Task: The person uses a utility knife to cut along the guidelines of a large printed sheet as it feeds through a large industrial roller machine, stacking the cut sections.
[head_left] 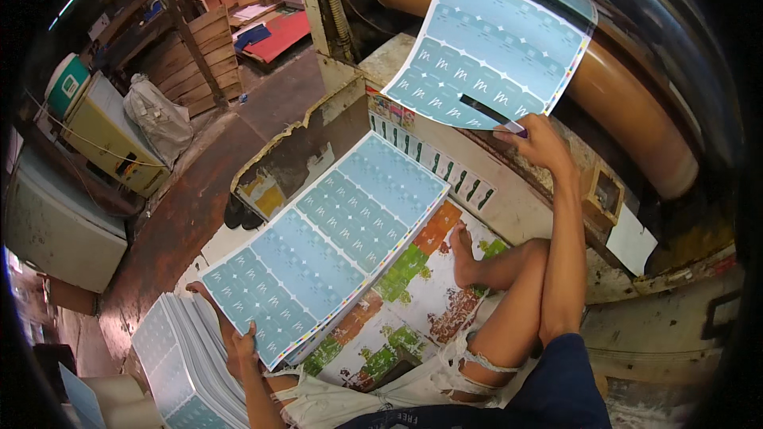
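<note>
The left grip rests its thumb on the near-left edge of the blue-green sheet stack, whether pinching I cannot tell; beyond, the right grip clasps a dark strip against a printed sheet; behind, a brown roller

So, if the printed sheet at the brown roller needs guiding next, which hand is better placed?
The right hand, probably: it holds a dark flat tool at the lower edge of the printed sheet. The left hand is farther away, at the near end of the middle stack.
</note>
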The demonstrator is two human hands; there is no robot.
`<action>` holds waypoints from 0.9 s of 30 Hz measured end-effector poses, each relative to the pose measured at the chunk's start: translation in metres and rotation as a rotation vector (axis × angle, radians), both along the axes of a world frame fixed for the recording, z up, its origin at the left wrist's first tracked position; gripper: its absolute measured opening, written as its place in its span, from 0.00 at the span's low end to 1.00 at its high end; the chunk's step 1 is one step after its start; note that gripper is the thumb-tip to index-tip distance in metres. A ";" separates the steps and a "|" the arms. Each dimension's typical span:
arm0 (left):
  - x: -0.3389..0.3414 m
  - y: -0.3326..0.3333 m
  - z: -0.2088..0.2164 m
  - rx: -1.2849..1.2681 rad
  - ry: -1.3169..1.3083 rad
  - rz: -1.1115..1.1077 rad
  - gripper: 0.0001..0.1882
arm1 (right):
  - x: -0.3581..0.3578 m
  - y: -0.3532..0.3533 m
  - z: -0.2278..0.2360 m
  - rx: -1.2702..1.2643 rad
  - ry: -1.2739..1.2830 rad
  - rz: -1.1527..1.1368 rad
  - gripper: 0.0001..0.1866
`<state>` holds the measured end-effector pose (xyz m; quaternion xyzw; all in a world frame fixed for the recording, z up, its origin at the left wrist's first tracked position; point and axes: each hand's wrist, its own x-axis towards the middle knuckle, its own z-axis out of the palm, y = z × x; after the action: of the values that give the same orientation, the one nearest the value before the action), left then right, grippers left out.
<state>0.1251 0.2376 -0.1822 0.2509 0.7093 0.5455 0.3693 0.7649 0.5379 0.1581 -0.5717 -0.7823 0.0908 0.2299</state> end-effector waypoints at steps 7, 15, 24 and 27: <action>-0.031 -0.015 -0.030 -0.423 0.640 0.053 0.62 | -0.026 -0.013 0.023 -0.118 -0.032 0.015 0.14; 0.094 -0.003 0.001 -0.821 0.834 -0.240 0.92 | -0.058 -0.038 0.047 -0.434 -0.029 -0.006 0.20; 0.099 -0.013 0.003 -0.766 0.653 -0.201 0.91 | -0.098 -0.048 0.042 -0.471 -0.117 0.258 0.21; 0.100 -0.010 0.000 -0.777 0.839 -0.162 0.91 | -0.122 -0.050 0.044 -0.562 -0.167 0.366 0.20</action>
<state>0.2247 0.2278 -0.1824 0.3454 0.9218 0.0688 0.1623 0.6432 0.4876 0.2019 -0.4686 -0.8323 0.2954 -0.0215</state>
